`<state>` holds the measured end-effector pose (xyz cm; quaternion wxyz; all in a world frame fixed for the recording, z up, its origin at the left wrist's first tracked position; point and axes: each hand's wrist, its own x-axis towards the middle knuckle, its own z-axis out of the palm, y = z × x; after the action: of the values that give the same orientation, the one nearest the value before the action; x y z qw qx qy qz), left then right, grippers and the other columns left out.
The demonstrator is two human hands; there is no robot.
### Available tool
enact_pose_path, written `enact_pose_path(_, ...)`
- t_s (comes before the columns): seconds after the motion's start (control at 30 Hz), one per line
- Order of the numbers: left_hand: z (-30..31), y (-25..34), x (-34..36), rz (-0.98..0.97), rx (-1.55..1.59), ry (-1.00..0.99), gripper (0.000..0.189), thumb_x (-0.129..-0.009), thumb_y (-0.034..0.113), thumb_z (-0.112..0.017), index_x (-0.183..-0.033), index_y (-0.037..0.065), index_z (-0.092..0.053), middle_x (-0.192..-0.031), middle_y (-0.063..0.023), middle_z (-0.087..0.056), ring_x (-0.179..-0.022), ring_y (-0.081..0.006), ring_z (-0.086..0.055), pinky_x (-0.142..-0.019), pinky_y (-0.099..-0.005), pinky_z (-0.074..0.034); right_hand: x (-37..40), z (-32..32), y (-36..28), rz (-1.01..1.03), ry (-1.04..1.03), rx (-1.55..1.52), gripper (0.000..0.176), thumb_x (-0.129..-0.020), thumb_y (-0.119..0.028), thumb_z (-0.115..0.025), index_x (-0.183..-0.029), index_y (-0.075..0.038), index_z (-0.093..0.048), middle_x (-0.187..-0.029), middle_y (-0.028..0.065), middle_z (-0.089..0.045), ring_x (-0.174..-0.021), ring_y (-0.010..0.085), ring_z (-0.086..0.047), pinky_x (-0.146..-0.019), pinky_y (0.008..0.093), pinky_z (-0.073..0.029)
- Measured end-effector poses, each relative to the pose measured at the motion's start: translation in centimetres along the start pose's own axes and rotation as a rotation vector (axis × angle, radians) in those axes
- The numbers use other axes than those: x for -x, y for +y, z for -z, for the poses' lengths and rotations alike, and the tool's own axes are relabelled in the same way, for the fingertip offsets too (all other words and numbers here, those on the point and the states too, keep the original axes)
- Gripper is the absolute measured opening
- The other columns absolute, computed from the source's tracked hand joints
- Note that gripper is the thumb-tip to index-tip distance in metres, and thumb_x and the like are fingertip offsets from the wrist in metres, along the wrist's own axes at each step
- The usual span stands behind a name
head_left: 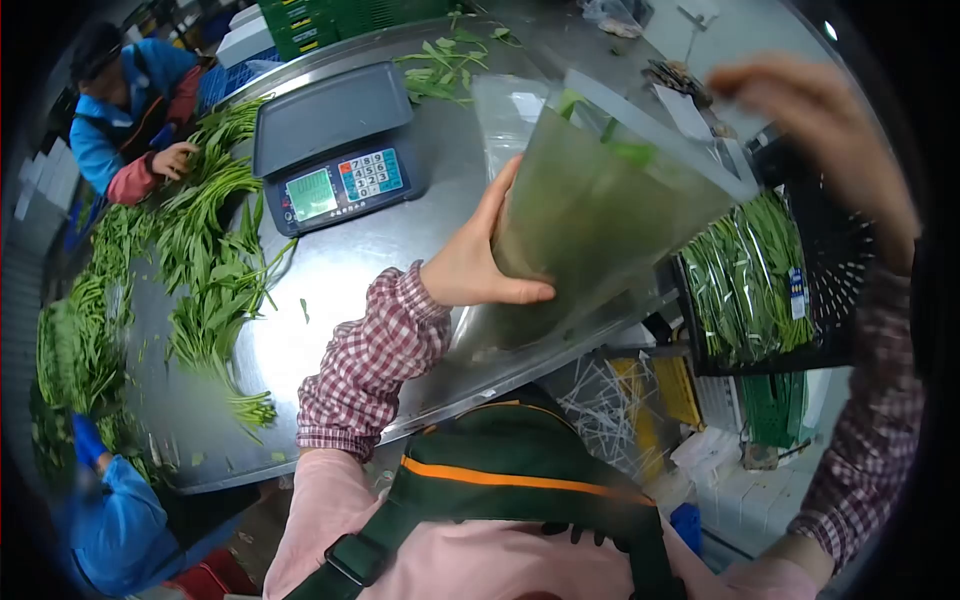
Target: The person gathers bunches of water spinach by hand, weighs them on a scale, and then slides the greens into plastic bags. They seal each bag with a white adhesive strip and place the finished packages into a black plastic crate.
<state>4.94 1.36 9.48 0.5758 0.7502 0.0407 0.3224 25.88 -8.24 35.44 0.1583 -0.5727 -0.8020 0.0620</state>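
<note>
A clear plastic bag (600,220) with leafy greens inside stands tilted over the steel table's right part, its wide mouth toward the upper right. My left hand (480,245) is wrapped round the bag's left side, thumb across its front. At the upper right, my right hand (790,100) is raised beyond the bag's mouth, apart from it and smeared by motion. Behind the bag, flat clear bags (505,105) lie on the table. Left of my left hand is a digital scale (335,150) with a bare tray.
Loose greens (200,240) cover the table's (320,330) left side. A black crate (840,340) at right holds packed greens (745,280). One co-worker (130,110) touches greens at upper left; another co-worker (130,520) is at lower left. Green crates (300,25) stand at the back.
</note>
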Motion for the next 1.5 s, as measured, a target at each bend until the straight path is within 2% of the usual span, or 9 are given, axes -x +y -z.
enact_pose_path(0.1,-0.4,0.9,1.3,-0.001,-0.036,0.009,0.122,-0.058,0.023,-0.083,-0.138,0.002,0.006,-0.141,-0.0189,-0.016,-0.132,-0.0275,-0.019,-0.107,-0.0356,-0.017,1.0,-1.8,-1.7,-0.333,-0.660,-0.377,0.025,-0.082,-0.015,-0.060,-0.099,0.003,-0.062,-0.080,0.0070,-0.064,-0.073,0.0120,-0.061,-0.070,0.0237,-0.049)
enact_pose_path(0.23,0.1,0.5,1.9,-0.036,-0.042,0.001,0.126,-0.058,0.025,-0.083,-0.137,0.004,0.012,-0.141,-0.0218,-0.014,-0.132,-0.0303,-0.017,-0.107,-0.0379,-0.018,1.4,-2.7,-3.0,-0.305,-0.588,-0.357,0.021,-0.079,-0.013,-0.063,-0.094,0.002,-0.063,-0.077,0.0060,-0.064,-0.066,0.0104,-0.057,-0.064,0.0224,-0.048)
enact_pose_path(0.4,1.4,-0.9,0.3,-0.059,-0.064,0.038,0.116,-0.061,0.025,-0.081,-0.139,0.004,0.003,-0.138,-0.0230,-0.024,-0.127,-0.0348,-0.028,-0.104,-0.0400,-0.027,3.4,-3.2,-3.4,-0.335,-0.287,-0.070,0.017,-0.079,-0.010,-0.061,-0.091,0.002,-0.062,-0.081,0.0078,-0.063,-0.070,0.0109,-0.058,-0.067,0.0232,-0.048)
enact_pose_path(0.53,1.5,-1.8,-5.5,0.116,0.037,0.148,0.057,-0.077,0.006,-0.066,-0.128,0.002,-0.040,-0.111,-0.0148,-0.057,-0.095,-0.0148,-0.058,-0.081,-0.0254,-0.048,9.8,-0.8,-3.1,-0.361,0.026,0.075,0.018,-0.079,-0.011,-0.061,-0.093,0.000,-0.062,-0.085,0.0073,-0.063,-0.072,0.0107,-0.057,-0.068,0.0234,-0.046)
enact_pose_path(0.83,-4.9,2.1,3.8,-0.503,-0.471,-0.052,0.063,-0.066,-0.003,-0.063,-0.125,0.009,-0.044,-0.109,-0.0086,-0.059,-0.109,-0.0261,-0.051,-0.096,-0.0443,-0.034,9.6,-4.5,2.5,0.049,1.018,0.511,0.020,-0.080,-0.013,-0.060,-0.098,-0.005,-0.062,-0.093,0.0062,-0.064,-0.076,0.0105,-0.055,-0.071,0.0239,-0.043)
enact_pose_path(0.97,-11.7,-4.1,18.6,-0.089,-0.659,0.084,0.062,-0.066,0.000,-0.069,-0.122,0.007,-0.043,-0.116,-0.0141,-0.052,-0.110,-0.0306,-0.049,-0.095,-0.0477,-0.035,7.0,-17.7,13.1,-0.046,0.753,0.391,0.024,-0.081,-0.010,-0.060,-0.105,-0.007,-0.060,-0.106,0.0094,-0.060,-0.090,0.0132,-0.055,-0.079,0.0265,-0.041)
enact_pose_path(1.13,-17.4,-3.0,24.5,0.700,-0.467,0.776,0.051,-0.078,0.015,-0.065,-0.120,-0.003,-0.041,-0.109,-0.0210,-0.053,-0.098,-0.0340,-0.054,-0.084,-0.0378,-0.043,20.7,-32.2,14.6,-0.672,0.721,-0.574,0.038,-0.087,-0.018,-0.056,-0.118,0.001,-0.044,-0.109,0.0113,-0.055,-0.097,0.0172,-0.053,-0.082,0.0266,-0.043)
enact_pose_path(1.27,-19.4,-9.2,25.9,0.989,-0.361,0.743,0.032,-0.083,0.015,-0.060,-0.106,-0.003,-0.047,-0.082,-0.0165,-0.061,-0.076,-0.0283,-0.061,-0.068,-0.0358,-0.047,27.7,-40.5,5.9,-1.306,0.162,-1.265,0.024,-0.085,-0.019,-0.059,-0.101,-0.003,-0.051,-0.090,0.0045,-0.054,-0.083,0.0136,-0.054,-0.074,0.0265,-0.046)
enact_pose_path(1.5,-20.4,-7.2,25.2,1.013,0.162,0.844,0.012,-0.085,0.012,-0.057,-0.086,0.002,-0.050,-0.069,-0.0024,-0.055,-0.057,-0.0080,-0.050,-0.053,-0.0209,-0.041,29.8,-36.3,8.5,-0.984,-0.102,-1.758,0.013,-0.087,-0.015,-0.054,-0.088,-0.002,-0.055,-0.069,0.0034,-0.054,-0.060,0.0122,-0.053,-0.061,0.0275,-0.046)
